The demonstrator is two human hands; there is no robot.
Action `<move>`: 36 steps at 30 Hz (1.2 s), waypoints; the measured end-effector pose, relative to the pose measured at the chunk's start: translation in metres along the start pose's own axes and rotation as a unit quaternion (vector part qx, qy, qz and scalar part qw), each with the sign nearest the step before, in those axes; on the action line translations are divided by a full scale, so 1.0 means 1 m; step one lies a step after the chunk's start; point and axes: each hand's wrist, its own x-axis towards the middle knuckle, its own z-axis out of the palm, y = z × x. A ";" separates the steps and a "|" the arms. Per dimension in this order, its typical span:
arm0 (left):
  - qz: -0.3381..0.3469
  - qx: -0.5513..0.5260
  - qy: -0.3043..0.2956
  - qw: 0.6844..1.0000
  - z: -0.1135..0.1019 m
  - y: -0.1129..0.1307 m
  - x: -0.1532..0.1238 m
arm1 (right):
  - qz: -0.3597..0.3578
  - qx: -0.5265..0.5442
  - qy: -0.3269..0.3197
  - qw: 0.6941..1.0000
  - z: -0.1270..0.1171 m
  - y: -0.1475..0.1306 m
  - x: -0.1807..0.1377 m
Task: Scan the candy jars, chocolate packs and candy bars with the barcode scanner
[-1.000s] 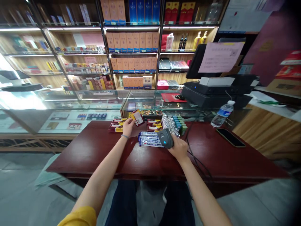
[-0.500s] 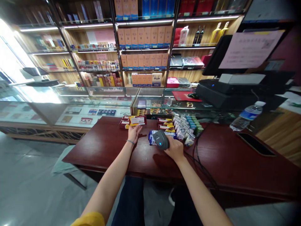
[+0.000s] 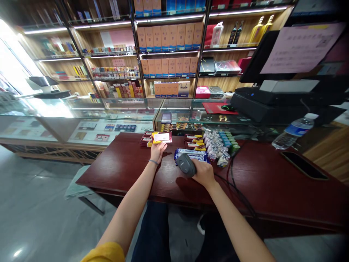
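My left hand (image 3: 157, 152) is closed on a yellow and dark red snack packet (image 3: 162, 137), held up with its white label side toward me. Just behind and left of it lies a stack of similar packets (image 3: 145, 139). In my right hand (image 3: 204, 172) is a dark grey barcode scanner (image 3: 186, 165), its head pointing left and forward. Blue and white packets (image 3: 191, 154) lie on the table partly behind the scanner. Beyond them are more red and yellow packets (image 3: 195, 145). Rows of small capped jars (image 3: 216, 147) stand to their right.
The dark red table (image 3: 122, 163) borders a glass display counter (image 3: 122, 109). A water bottle (image 3: 294, 131) and a phone (image 3: 304, 165) lie at the right, near a monitor (image 3: 259, 58). Black cables (image 3: 240, 198) cross the tabletop. A stool (image 3: 77, 185) stands at the left.
The view has shifted slightly. Both hands keep their holds, and the packet stays raised in the left. A blue light on the scanner's head no longer shows.
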 end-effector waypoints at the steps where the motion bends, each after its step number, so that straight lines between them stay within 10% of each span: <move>1: -0.004 0.001 0.008 1.000 0.000 0.000 0.000 | -0.004 -0.001 0.006 1.000 0.000 0.000 0.000; 13: 0.026 -0.009 0.022 0.999 0.002 0.004 -0.002 | -0.010 -0.034 0.018 0.999 -0.002 0.003 -0.005; 21: 0.224 0.133 0.132 0.957 -0.019 0.056 0.034 | 0.008 -0.055 0.045 0.997 -0.004 0.009 -0.007; 28: 0.334 0.534 0.098 0.771 -0.047 0.117 0.062 | 0.030 -0.058 0.055 0.996 0.001 0.015 -0.013; 36: 0.268 0.791 -0.071 0.546 -0.046 0.113 0.081 | 0.040 -0.056 0.082 0.994 -0.003 0.017 -0.011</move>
